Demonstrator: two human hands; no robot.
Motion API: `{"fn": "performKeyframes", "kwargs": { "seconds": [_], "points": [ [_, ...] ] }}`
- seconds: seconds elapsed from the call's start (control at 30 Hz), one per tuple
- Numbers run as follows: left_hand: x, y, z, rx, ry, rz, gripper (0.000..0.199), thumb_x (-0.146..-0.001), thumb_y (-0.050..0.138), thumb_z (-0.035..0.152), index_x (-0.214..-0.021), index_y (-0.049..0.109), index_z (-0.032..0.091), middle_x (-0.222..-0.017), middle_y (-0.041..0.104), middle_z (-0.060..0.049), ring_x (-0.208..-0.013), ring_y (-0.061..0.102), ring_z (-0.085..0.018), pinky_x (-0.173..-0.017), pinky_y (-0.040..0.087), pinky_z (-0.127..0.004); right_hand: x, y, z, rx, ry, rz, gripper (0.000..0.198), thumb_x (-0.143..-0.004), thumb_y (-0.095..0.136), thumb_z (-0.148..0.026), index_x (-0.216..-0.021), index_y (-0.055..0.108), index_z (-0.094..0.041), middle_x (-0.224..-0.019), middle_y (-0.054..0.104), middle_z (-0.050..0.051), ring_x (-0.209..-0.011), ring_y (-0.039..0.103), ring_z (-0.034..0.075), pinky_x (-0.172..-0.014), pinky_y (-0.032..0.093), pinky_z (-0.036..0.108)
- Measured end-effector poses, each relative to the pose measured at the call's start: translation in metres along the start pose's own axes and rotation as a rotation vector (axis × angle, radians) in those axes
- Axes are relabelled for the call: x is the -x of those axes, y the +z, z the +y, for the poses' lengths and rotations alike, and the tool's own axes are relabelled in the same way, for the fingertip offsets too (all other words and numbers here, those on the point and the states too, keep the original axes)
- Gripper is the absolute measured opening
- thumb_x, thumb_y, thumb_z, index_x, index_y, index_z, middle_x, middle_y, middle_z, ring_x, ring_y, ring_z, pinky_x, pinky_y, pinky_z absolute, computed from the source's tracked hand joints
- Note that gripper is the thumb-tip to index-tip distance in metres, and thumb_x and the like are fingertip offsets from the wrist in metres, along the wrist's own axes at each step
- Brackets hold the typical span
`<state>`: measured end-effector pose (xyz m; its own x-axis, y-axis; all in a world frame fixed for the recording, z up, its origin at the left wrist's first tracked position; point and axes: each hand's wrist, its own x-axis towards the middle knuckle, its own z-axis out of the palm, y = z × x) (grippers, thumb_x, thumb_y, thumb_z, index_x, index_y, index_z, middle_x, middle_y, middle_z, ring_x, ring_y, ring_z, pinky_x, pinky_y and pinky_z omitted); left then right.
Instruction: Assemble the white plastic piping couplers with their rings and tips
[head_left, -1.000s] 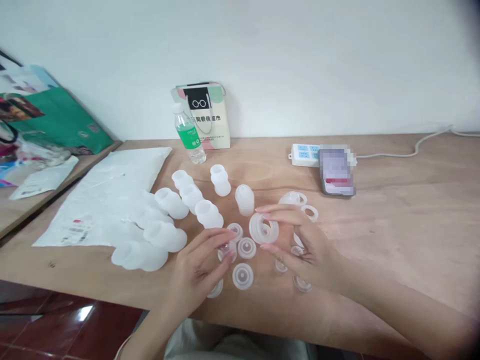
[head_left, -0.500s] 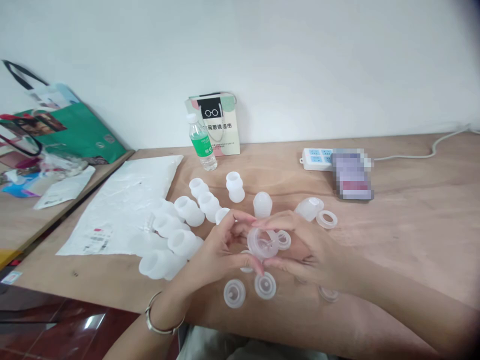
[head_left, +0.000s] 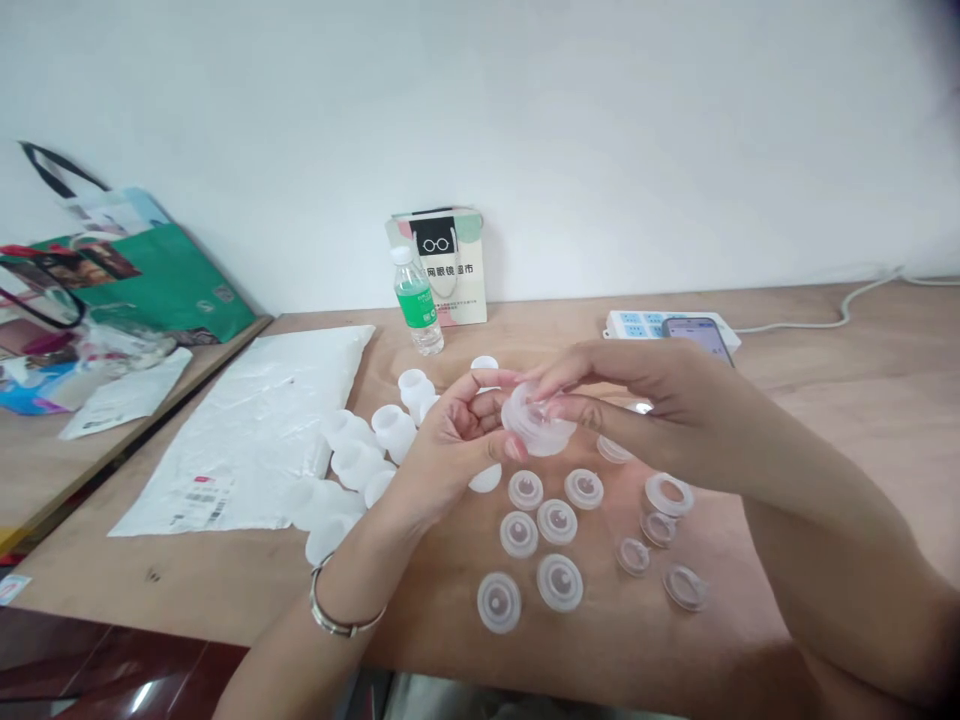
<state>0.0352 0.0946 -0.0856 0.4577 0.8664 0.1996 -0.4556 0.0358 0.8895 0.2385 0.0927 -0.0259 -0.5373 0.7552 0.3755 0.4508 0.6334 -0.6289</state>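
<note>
Above the table, my left hand grips the side of a clear plastic cap, thumb in front and fingers behind. My right hand pinches the top of the same cap between thumb and fingers, hiding part of it. Below my hands lie several translucent round lids with raised centres. Several white waisted bottles lie to the left, partly behind my left hand. Right of the lids are a translucent ring and a few small clear discs.
A white plastic mailing bag lies at left. A water bottle stands before a paper bag by the wall. A power strip and phone are at back right. A green bag sits on the adjoining table.
Both hands have risen with the cap, uncovering more lids and discs. My right hand has moved from cupping its side to pinching its top. The view has shifted slightly.
</note>
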Motion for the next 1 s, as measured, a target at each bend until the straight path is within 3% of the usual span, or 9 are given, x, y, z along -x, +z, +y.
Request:
{"fn": "performKeyframes", "kwargs": {
  "seconds": [0.13, 0.23, 0.43, 0.63, 0.83, 1.0],
  "points": [
    [-0.003, 0.004, 0.008, -0.073, -0.001, -0.062, 0.044, -0.068, 0.084, 0.029, -0.108, 0.067, 0.024, -0.094, 0.072, 0.0, -0.088, 0.066, -0.011, -0.077, 0.052, -0.017, 0.001, -0.002, -0.004, -0.03, 0.012, 0.041, 0.011, -0.086, 0.061, -0.029, -0.089, 0.071, -0.027, -0.091, 0.074, -0.003, -0.084, 0.069, 0.017, -0.072, 0.053, 0.028],
    [-0.003, 0.009, 0.012, -0.116, -0.036, -0.131, 0.045, -0.067, 0.085, 0.024, -0.108, 0.066, 0.023, -0.096, 0.07, -0.001, -0.087, 0.066, -0.013, -0.074, 0.051, -0.019, 0.003, 0.004, -0.005, -0.061, -0.014, 0.075, 0.011, -0.087, 0.06, -0.025, -0.083, 0.07, -0.026, -0.086, 0.074, -0.003, -0.083, 0.069, 0.016, -0.073, 0.053, 0.027],
    [0.01, 0.017, 0.001, -0.227, 0.021, 0.067, 0.034, -0.066, 0.083, 0.015, -0.096, 0.068, 0.019, -0.084, 0.067, 0.002, -0.075, 0.06, -0.009, -0.068, 0.047, -0.019, 0.008, 0.022, -0.001, -0.014, -0.141, 0.079, 0.011, -0.087, 0.057, -0.013, -0.083, 0.064, -0.021, -0.089, 0.071, -0.001, -0.081, 0.066, 0.014, -0.076, 0.049, 0.027],
    [0.023, 0.003, -0.023, -0.274, 0.042, 0.082, 0.045, -0.059, 0.085, 0.012, -0.099, 0.067, 0.022, -0.086, 0.068, 0.001, -0.077, 0.061, -0.013, -0.069, 0.047, -0.023, 0.015, 0.037, 0.01, -0.019, -0.136, 0.115, 0.013, -0.089, 0.053, -0.011, -0.083, 0.06, -0.02, -0.082, 0.066, 0.001, -0.077, 0.062, 0.014, -0.068, 0.048, 0.026],
    [0.029, -0.009, -0.036, -0.583, 0.267, 0.083, 0.039, -0.064, 0.081, 0.029, -0.097, 0.064, 0.021, -0.087, 0.064, -0.002, -0.078, 0.056, -0.019, -0.07, 0.044, -0.03, 0.016, 0.042, 0.008, 0.058, -0.206, 0.172, 0.018, -0.088, 0.048, -0.005, -0.081, 0.054, -0.021, -0.075, 0.061, -0.001, -0.067, 0.056, 0.011, -0.063, 0.044, 0.024],
    [0.028, -0.005, -0.036, -0.783, 0.277, 0.142, 0.031, -0.066, 0.079, 0.034, -0.086, 0.06, 0.019, -0.075, 0.059, 0.001, -0.069, 0.051, -0.015, -0.067, 0.039, -0.029, 0.02, 0.045, 0.009, 0.151, -0.2, 0.17, 0.02, -0.085, 0.045, -0.002, -0.08, 0.053, -0.02, -0.076, 0.062, 0.0, -0.068, 0.055, 0.013, -0.063, 0.044, 0.025]
  ]
}}
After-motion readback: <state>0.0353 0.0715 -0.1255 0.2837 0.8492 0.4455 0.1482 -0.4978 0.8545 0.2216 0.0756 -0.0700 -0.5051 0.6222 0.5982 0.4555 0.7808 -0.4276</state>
